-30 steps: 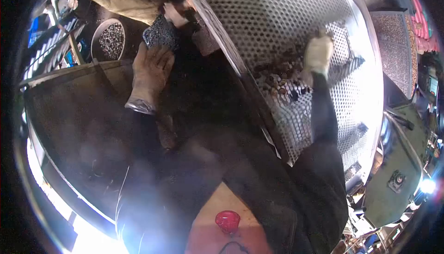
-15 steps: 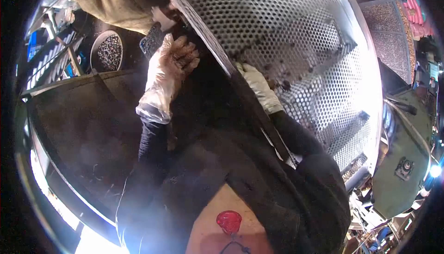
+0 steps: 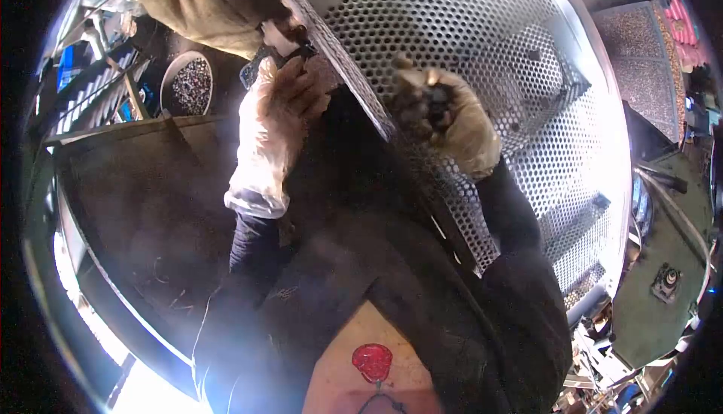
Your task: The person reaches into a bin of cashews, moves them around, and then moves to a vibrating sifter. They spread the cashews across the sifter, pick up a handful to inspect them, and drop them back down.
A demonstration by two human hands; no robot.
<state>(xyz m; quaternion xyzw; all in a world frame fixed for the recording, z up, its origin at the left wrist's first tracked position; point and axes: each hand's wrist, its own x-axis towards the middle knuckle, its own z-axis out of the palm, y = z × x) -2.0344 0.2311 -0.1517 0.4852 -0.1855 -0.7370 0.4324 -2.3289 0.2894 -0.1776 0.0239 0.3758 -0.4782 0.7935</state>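
My right hand (image 3: 471, 131), in a soiled pale glove, curls around dark lumps (image 3: 435, 105) above the perforated metal sheet (image 3: 542, 143). What the lumps are is too blurred to tell. My left hand (image 3: 275, 124), in a thin translucent glove, has loosely bent fingers spread apart and nothing visible in them. It hovers left of the sheet's worn raised edge (image 3: 331, 48). A few dark bits lie scattered on the holes of the sheet.
A round bucket (image 3: 165, 86) of small mixed pieces stands at upper left, below a tan cloth sack (image 3: 196, 7). A dark flat panel (image 3: 113, 188) spans the left. Trays of small granules (image 3: 640, 60) and a green machine housing (image 3: 651, 293) are on the right.
My right hand has risen from beside the sheet's edge and moved right, now with dark lumps in its fingers. My left hand has shifted slightly, its fingers a little more extended.
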